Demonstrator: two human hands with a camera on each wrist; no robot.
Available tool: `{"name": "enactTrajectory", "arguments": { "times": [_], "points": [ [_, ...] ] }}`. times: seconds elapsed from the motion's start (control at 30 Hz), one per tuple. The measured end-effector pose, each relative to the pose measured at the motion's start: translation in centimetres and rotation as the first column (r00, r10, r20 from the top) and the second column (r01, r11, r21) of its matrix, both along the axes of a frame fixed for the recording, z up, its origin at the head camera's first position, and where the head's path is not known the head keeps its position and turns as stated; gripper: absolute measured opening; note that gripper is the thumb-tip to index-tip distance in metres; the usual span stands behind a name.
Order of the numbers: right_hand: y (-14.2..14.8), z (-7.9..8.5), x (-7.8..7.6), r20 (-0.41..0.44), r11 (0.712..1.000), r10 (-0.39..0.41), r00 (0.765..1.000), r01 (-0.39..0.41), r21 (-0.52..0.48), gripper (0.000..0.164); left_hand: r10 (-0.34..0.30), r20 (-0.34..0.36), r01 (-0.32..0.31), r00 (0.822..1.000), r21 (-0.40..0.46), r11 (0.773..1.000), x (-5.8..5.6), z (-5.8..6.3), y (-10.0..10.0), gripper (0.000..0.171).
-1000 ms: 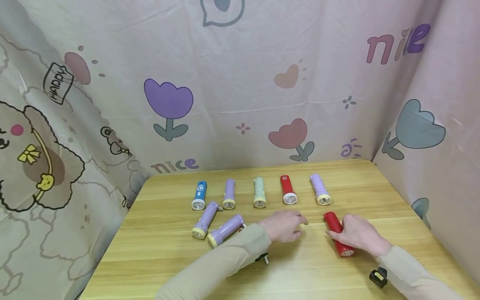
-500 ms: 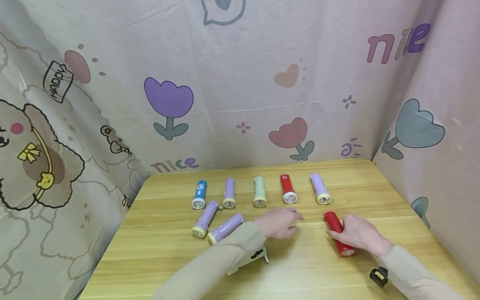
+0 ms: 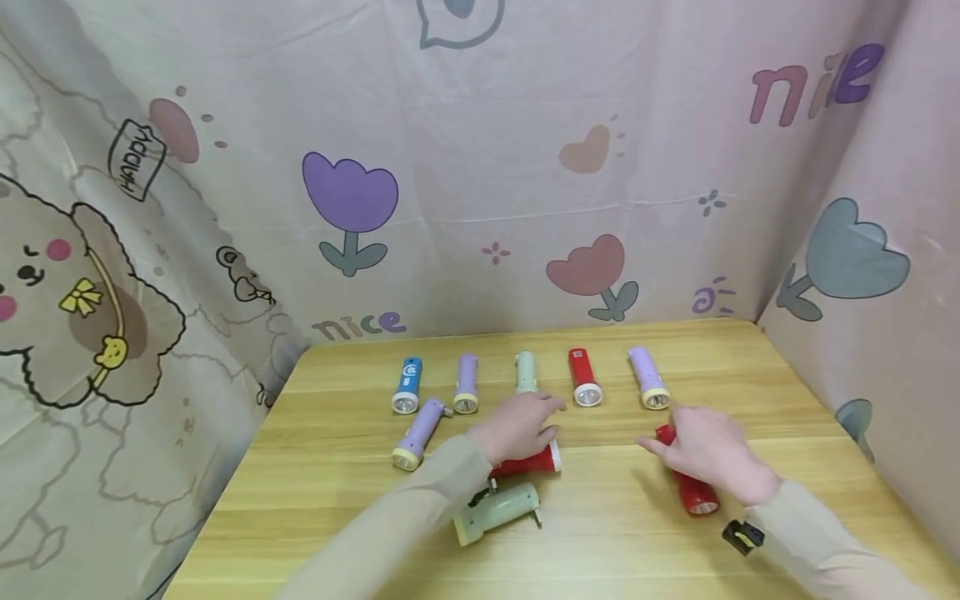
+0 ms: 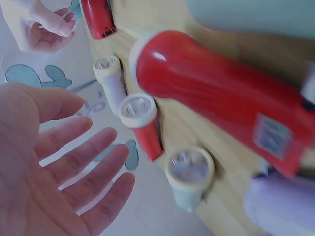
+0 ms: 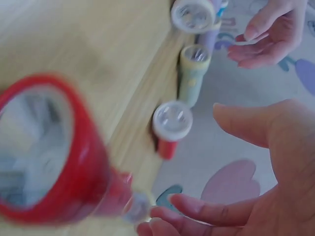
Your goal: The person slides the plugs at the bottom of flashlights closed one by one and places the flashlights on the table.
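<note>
My left hand [image 3: 517, 429] hovers over the middle of the table, its fingers spread and holding nothing. Beneath it lies a red flashlight with a white head [image 3: 531, 464], partly covered by the hand. A pale green flashlight [image 3: 501, 510] rests just in front of that one. My right hand [image 3: 705, 446] is over an all-red flashlight [image 3: 697, 495] at the right. In the right wrist view the fingers and thumb stand apart from this flashlight [image 5: 74, 162], with nothing gripped. One purple flashlight [image 3: 422, 432] lies to the left of my left hand.
Along the back runs a row of flashlights: blue [image 3: 407, 385], purple [image 3: 466, 379], green [image 3: 526, 369], red with white head [image 3: 582, 371] and purple [image 3: 647, 373]. A patterned curtain [image 3: 480, 167] hangs behind the wooden table [image 3: 315, 500]. My left sleeve [image 3: 390, 525] hides part of it.
My left hand has moved left, uncovering more of the green flashlight and the white-headed red one. My right hand has let go of the all-red flashlight and lifted. The head view has turned slightly left.
</note>
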State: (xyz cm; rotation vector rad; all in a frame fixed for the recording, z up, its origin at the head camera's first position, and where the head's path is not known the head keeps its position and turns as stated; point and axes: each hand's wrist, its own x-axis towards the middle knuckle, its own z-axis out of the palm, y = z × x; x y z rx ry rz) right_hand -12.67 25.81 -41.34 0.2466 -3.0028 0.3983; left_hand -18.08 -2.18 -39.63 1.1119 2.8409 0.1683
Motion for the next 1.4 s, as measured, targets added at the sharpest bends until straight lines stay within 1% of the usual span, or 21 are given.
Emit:
{"name": "enactTrajectory", "arguments": {
  "times": [0.1,0.13,0.23,0.3,0.37,0.5,0.53,0.63,0.73,0.93,1.03,1.13,1.27,1.4],
  "points": [
    [-1.4,0.1,-0.2,-0.067,0.998,0.059,0.996,-0.061,-0.018,0.045,0.041,0.016,-0.041,0.999,0.001,0.999,0.2,0.2,-1.5,0.041],
    [-1.9,0.1,-0.2,-0.093,0.996,0.08,0.993,-0.082,-0.022,0.045,0.054,0.025,-0.054,0.998,0.003,0.999,0.3,0.2,-2.0,0.041],
    [-3.6,-0.1,-0.5,-0.158,0.987,0.151,0.976,-0.157,-0.029,0.052,0.084,0.023,-0.083,0.996,-0.009,0.996,0.6,0.1,-3.3,0.044],
    [-4.9,-0.3,-0.7,-0.181,0.977,0.207,0.961,-0.214,-0.023,0.054,0.082,0.003,-0.082,0.997,-0.014,0.997,0.7,0.1,-4.1,0.044],
    [-6.2,-0.4,-1.0,-0.194,0.96,0.273,0.942,-0.281,-0.013,0.053,0.066,-0.036,-0.067,0.997,-0.022,0.998,0.9,-0.1,-4.9,0.042],
    [-8.7,-0.5,-1.5,-0.183,0.909,0.414,0.892,-0.417,0.023,0.054,0.046,-0.111,-0.048,0.993,-0.015,0.999,1.3,-0.4,-6.2,0.035],
    [-9.2,-0.5,-1.7,-0.182,0.893,0.447,0.876,-0.449,0.034,0.054,0.048,-0.125,-0.049,0.991,-0.011,0.999,1.3,-0.5,-6.6,0.033],
    [-10.8,-0.7,-2.1,-0.152,0.854,0.52,0.841,-0.518,0.055,0.056,0.058,-0.147,-0.058,0.987,0.003,0.998,1.6,-0.6,-7.4,0.029],
    [-12.1,-0.9,-2.5,-0.126,0.822,0.57,0.812,-0.565,0.078,0.056,0.045,-0.153,-0.044,0.987,0.007,0.999,1.9,-0.7,-8.1,0.025],
    [-14.3,-1.0,-3.1,-0.075,0.773,0.631,0.772,-0.619,0.14,0.053,-0.008,-0.203,0.008,0.979,0.002,1.0,2.4,-1.0,-9.7,0.019],
    [-15.2,-1.0,-3.5,-0.042,0.758,0.644,0.764,-0.629,0.175,0.047,-0.023,-0.22,0.02,0.975,-0.015,1.0,2.7,-1.3,-10.5,0.021],
    [-16.0,-1.0,-3.8,0.008,0.752,0.643,0.766,-0.633,0.187,0.041,-0.029,-0.228,0.021,0.973,-0.034,0.999,3.0,-1.5,-11.2,0.023],
    [-16.9,-1.1,-4.2,0.083,0.756,0.624,0.777,-0.627,0.191,0.037,-0.026,-0.244,0.018,0.969,-0.036,0.999,3.3,-1.8,-11.7,0.022],
    [-17.7,-1.3,-4.6,0.152,0.768,0.585,0.796,-0.605,0.211,0.036,-0.024,-0.25,0.019,0.968,-0.02,1.0,3.4,-2.1,-11.9,0.023]
  ]
}}
